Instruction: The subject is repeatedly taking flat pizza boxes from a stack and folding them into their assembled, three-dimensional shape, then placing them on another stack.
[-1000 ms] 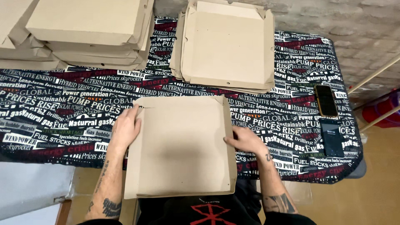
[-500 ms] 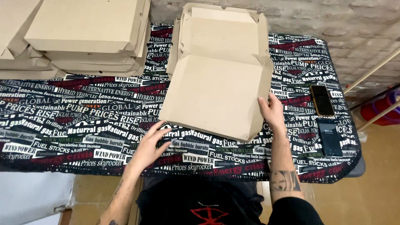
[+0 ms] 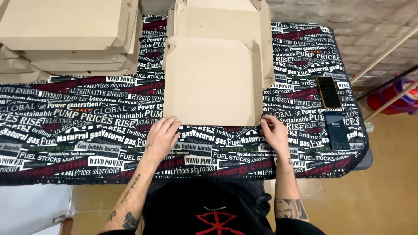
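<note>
A flat, tan cardboard box blank with short upturned side flaps (image 3: 213, 82) lay on the table covered in a black cloth printed with white and red lettering (image 3: 87, 130), its near edge running parallel to the table's near edge and its far part overlapping a second open tan cardboard box (image 3: 265, 43) at the far edge. Nothing lay inside either one. The left hand (image 3: 162, 138) rested palm down on the cloth just beside the blank's near left corner, fingers spread loosely and flat, gripping nothing. The right hand (image 3: 274, 130) sat at the near right corner, its fingertips drawn together against the corner of the card; whether they pinched the edge could not be told. A stack of closed tan cardboard boxes (image 3: 69, 35) filled the far left corner. Two dark smartphones (image 3: 328, 92) lay one behind the other near the right edge. Open cloth stretched along the near edge and across the left half of the table.
</note>
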